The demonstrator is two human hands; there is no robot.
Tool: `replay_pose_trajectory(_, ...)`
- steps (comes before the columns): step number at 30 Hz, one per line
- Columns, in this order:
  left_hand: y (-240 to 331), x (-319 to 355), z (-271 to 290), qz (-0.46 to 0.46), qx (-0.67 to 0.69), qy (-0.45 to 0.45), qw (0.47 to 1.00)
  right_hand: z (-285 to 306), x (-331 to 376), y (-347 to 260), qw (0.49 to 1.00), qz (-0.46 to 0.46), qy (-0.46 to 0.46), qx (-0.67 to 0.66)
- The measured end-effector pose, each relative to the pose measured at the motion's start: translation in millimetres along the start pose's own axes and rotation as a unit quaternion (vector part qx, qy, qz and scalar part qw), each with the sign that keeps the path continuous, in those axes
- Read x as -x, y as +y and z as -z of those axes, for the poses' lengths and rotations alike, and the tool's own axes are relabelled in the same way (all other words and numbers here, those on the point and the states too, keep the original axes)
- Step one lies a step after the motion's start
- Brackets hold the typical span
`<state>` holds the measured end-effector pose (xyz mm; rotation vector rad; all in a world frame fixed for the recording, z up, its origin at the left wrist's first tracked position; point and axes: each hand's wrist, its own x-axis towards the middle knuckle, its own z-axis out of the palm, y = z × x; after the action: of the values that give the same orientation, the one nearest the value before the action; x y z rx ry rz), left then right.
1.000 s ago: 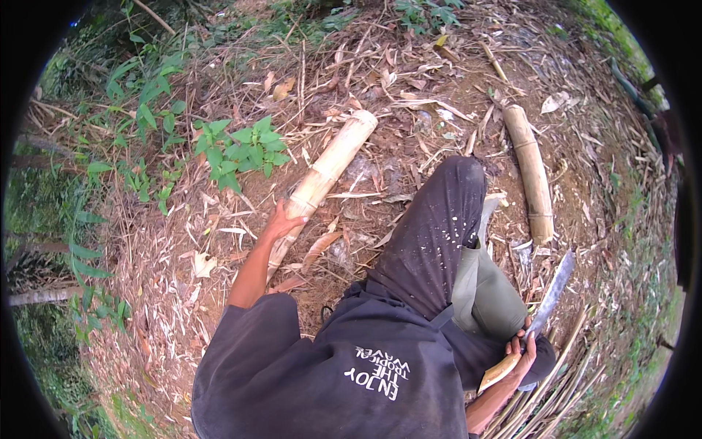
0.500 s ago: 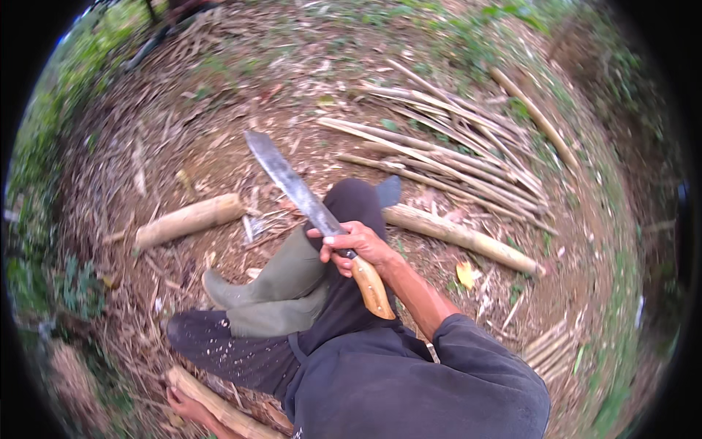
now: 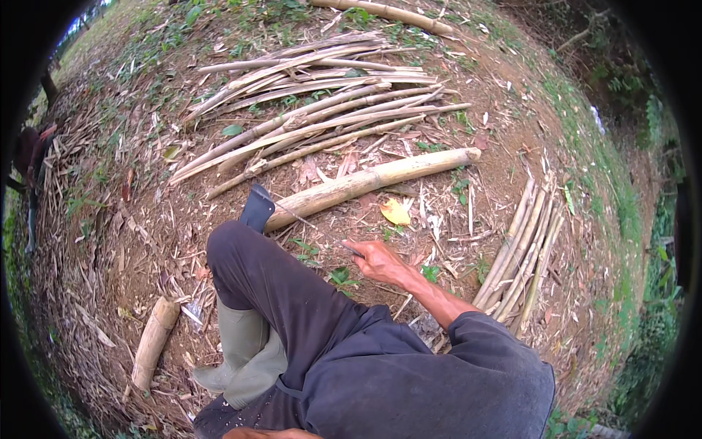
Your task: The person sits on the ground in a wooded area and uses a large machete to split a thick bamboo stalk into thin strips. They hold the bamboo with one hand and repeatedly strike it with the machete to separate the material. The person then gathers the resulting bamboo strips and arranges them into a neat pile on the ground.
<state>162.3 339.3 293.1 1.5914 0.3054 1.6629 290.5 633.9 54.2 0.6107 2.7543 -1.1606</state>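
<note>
My right hand (image 3: 374, 260) is closed around a machete (image 3: 296, 215) in front of my bent knee. The blade shows almost edge-on as a thin line, reaching up and left from the fist toward a bamboo pole (image 3: 373, 177) on the ground; whether they touch I cannot tell. The fist hides the wooden handle. Of my left arm (image 3: 272, 434) only a strip of skin shows at the lower edge, with the hand out of sight. A dark blue-grey, flat-ended thing (image 3: 257, 208) sticks out beyond my knee. My legs are folded, with a green rubber boot (image 3: 241, 344) below.
Many split bamboo strips (image 3: 314, 121) lie in a pile beyond the pole. A smaller bundle of strips (image 3: 523, 252) is at the right. A short bamboo piece (image 3: 155, 340) lies at lower left, and another pole (image 3: 384, 14) at the far side. Chips and leaves litter the soil.
My view has turned to the right. The machete has rotated from broadside to edge-on. My left hand, earlier at a bamboo piece, has left the view.
</note>
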Motion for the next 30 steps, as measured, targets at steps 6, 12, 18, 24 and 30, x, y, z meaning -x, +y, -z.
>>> replay_pose_trajectory(6,-7,3,4,0.02,-0.003,0.026,0.999,-47,26,40,0.997,0.021,0.037,0.057)
replay_pose_trajectory(12,-11,32,11,-0.076,0.044,0.074,0.993,-34,55,58,0.993,0.022,0.012,0.113)
replay_pose_trajectory(18,2,80,-18,-0.013,-0.119,0.399,0.909,-13,84,87,0.975,-0.033,-0.048,0.216)
replay_pose_trajectory(24,12,105,-37,0.05,-0.262,0.491,0.829,23,51,97,0.971,-0.067,0.034,0.228)
replay_pose_trajectory(30,16,102,-50,0.08,-0.357,0.546,0.754,87,-84,116,0.938,-0.014,0.179,0.297)
